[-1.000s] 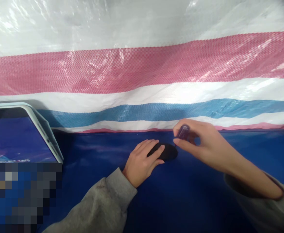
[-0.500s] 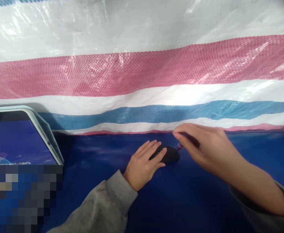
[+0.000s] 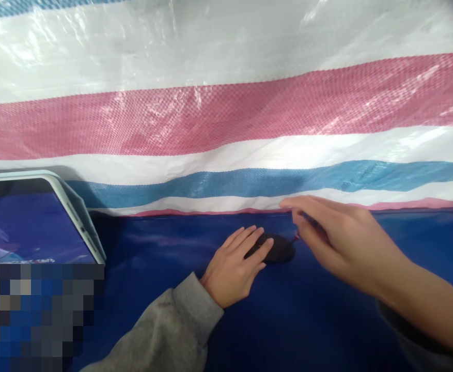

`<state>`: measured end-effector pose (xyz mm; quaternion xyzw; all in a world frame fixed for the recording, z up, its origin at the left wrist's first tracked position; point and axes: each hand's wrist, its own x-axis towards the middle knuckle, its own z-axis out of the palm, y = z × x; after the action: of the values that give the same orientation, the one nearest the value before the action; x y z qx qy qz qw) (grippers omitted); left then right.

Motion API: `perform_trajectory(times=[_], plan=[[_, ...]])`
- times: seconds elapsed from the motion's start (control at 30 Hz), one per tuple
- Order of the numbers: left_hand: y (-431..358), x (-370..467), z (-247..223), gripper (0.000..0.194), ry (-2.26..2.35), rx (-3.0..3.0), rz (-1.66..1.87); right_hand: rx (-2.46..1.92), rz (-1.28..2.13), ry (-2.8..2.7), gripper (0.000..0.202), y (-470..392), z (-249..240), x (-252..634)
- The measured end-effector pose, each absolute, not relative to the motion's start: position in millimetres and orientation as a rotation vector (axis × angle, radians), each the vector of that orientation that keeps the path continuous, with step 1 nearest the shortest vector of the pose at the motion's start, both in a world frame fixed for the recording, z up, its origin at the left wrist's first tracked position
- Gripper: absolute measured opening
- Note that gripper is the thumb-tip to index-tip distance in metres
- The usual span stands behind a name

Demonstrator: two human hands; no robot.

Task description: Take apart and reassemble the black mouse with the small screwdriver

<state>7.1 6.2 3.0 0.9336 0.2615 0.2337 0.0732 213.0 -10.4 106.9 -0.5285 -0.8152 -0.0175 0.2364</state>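
Note:
A black computer mouse (image 3: pixel 278 249) lies on the dark blue surface. My left hand (image 3: pixel 237 261) rests over its left end, thumb and fingers about it and holding it down. From the mouse's right end a short stretch of thin cord (image 3: pixel 295 236), with a reddish-purple bit, runs up toward my right hand (image 3: pixel 337 232). That hand is raised just right of the mouse, its fingers bent in a pinch and the index fingertip stretched out. The cord passes out of sight behind the thumb, so its far end is hidden.
A tablet (image 3: pixel 25 222) in a pale case leans at the left with its screen lit. Below it is a pixelated patch. A striped white, red and blue plastic sheet (image 3: pixel 226 119) hangs behind the blue surface (image 3: pixel 288 325).
My right hand has shifted slightly right, and its index finger has parted from the thumb tip. My left hand and the mouse also appear slightly further right, as the whole view has shifted.

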Motion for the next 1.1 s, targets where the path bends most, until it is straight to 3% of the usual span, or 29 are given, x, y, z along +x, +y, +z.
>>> perform_trajectory(times=[1.1], plan=[[7.9, 8.3, -4.9, 0.038, 0.806, 2.831, 0.775, -1.418, -0.201, -2.225, 0.022, -11.5, 111.3, 216.0]])
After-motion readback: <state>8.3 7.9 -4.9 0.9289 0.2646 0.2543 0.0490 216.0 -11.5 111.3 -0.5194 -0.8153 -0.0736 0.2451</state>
